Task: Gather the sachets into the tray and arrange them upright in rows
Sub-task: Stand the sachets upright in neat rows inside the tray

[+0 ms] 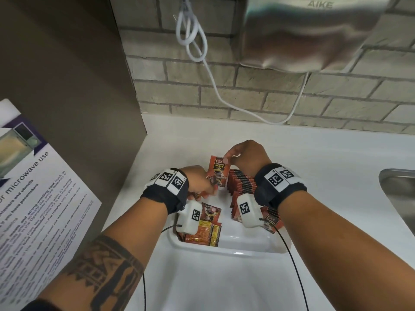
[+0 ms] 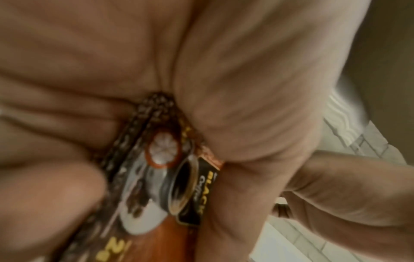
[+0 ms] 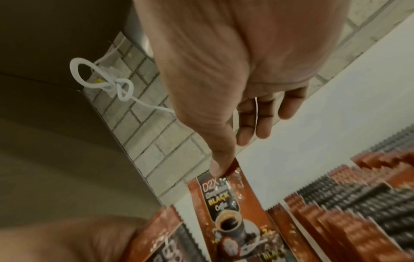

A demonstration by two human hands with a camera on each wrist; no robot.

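A white tray [image 1: 229,249] sits on the counter with red-brown coffee sachets in it. A row of sachets [image 1: 242,182] stands upright along the tray's right side; loose sachets [image 1: 207,230] lie flat at its left. My right hand [image 1: 226,159] pinches the top corner of one sachet [image 1: 219,170] and holds it upright above the tray's far left end; the right wrist view shows thumb and finger on that sachet [image 3: 226,203]. My left hand [image 1: 202,187] grips a small bunch of sachets [image 2: 163,177] just left of it.
A brown cabinet side [image 1: 67,86] stands close at the left with a microwave notice [image 1: 33,187] on it. A hand dryer [image 1: 314,34] and its white cord [image 1: 193,41] hang on the brick wall behind. A steel sink [image 1: 399,194] lies at the right.
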